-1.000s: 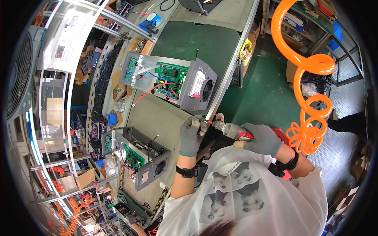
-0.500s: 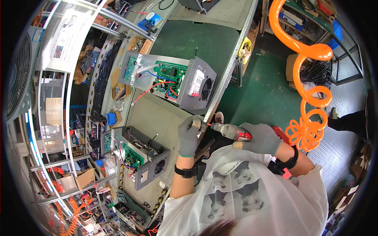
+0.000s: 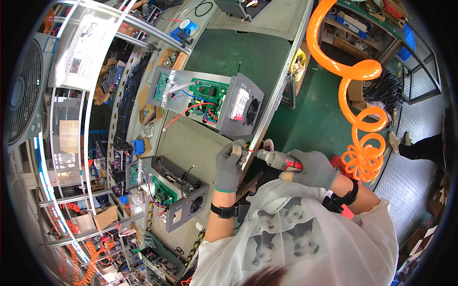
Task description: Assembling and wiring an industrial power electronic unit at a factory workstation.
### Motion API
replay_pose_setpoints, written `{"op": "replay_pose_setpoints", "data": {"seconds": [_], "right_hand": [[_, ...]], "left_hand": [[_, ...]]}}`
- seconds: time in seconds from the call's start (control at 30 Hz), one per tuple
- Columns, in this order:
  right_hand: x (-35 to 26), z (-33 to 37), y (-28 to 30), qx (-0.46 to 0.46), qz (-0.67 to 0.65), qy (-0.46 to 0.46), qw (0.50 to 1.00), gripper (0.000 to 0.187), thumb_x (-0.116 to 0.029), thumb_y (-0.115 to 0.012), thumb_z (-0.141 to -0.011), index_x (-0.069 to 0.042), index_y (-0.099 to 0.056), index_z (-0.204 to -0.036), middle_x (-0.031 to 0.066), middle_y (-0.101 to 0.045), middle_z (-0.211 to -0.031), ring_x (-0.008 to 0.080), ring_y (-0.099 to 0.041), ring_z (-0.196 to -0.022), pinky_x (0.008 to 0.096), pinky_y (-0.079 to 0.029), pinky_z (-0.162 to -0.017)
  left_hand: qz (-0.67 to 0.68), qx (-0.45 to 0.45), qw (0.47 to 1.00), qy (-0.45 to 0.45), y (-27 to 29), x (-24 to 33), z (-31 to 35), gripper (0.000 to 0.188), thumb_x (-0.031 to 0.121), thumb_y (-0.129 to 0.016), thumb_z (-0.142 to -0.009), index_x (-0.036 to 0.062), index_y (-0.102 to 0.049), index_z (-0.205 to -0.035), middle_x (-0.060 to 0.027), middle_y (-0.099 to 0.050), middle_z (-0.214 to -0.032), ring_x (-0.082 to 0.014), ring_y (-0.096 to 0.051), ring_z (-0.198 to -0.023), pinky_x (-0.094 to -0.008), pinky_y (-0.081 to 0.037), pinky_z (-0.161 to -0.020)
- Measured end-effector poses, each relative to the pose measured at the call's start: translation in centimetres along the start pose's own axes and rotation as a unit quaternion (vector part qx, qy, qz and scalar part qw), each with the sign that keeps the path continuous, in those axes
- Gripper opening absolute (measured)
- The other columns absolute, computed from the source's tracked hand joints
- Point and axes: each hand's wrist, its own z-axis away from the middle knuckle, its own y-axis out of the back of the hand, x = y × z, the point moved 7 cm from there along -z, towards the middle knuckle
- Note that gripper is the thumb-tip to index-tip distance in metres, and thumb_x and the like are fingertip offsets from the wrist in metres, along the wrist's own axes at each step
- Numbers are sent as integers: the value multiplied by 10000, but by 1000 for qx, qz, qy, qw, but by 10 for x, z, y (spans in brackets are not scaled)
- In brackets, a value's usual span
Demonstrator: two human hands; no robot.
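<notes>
My right hand (image 3: 314, 169), in a grey glove, is wrapped round a power screwdriver (image 3: 275, 159) with a red and greyish body. The tool lies level, its thin bit pointing left. At the bit's tip, the gloved fingers of my left hand (image 3: 230, 164) are pinched together; anything between them is too small to make out. Beyond my hands on the bench sits a grey metal unit (image 3: 244, 106) with a fan, green circuit boards (image 3: 207, 93) and loose red and blue wires. A second, similar open unit (image 3: 183, 209) stands left of my left forearm.
A coiled orange air hose (image 3: 365, 124) hangs on the right. Parts boxes (image 3: 174, 58) and a blue bin (image 3: 138, 147) line the bench's far left side. The bench edge (image 3: 267, 119) runs just beyond my hands. Another person's legs (image 3: 422, 147) show at the far right.
My hands keep nearly the same pose, the bit still at my left fingertips. The orange hose appears further left, and the other person's shoes show more fully at the right.
</notes>
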Motion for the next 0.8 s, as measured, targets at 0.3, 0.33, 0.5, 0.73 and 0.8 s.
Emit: {"op": "replay_pose_setpoints", "data": {"seconds": [0.3,0.33,0.5,0.73,0.8], "right_hand": [[8,-15,-8,23,-104,34,994,585,-577,-606,-798,-73,-573,-1093,168,-643,-848,344,-635,-808,402,-486,-724],[7,-18,-1,40,-103,21,994,582,-578,-597,-805,-69,-574,-1087,168,-640,-839,345,-634,-800,400,-483,-717],[-8,-35,28,120,-46,-5,992,536,-562,-586,-812,-78,-575,-1042,166,-633,-811,365,-628,-797,427,-477,-687],[-9,-55,29,134,-4,-23,991,611,-634,-568,-771,-89,-582,-1046,152,-648,-846,358,-635,-826,422,-493,-705],[-8,-57,28,136,-3,-25,990,613,-635,-569,-769,-90,-584,-1048,149,-650,-840,352,-639,-825,418,-495,-711]], "left_hand": [[177,-72,979,73,-7,-13,-12,321,278,-607,-905,2,-563,-1064,-47,-550,-806,-111,-469,-682,-243,-393,-608],[-85,40,989,-118,6,15,-13,322,274,-595,-907,-3,-561,-1068,-58,-548,-822,-139,-495,-717,-272,-417,-641],[-553,202,724,-361,-21,96,-22,386,211,-664,-787,10,-574,-1103,-165,-575,-949,-326,-543,-909,-437,-439,-809],[-520,110,796,-289,-8,66,-72,380,221,-694,-744,12,-601,-1047,-203,-575,-956,-387,-525,-931,-471,-413,-831],[-520,102,796,-294,-5,63,-75,356,236,-694,-754,4,-596,-1006,-197,-578,-928,-390,-517,-906,-480,-407,-802]]}}
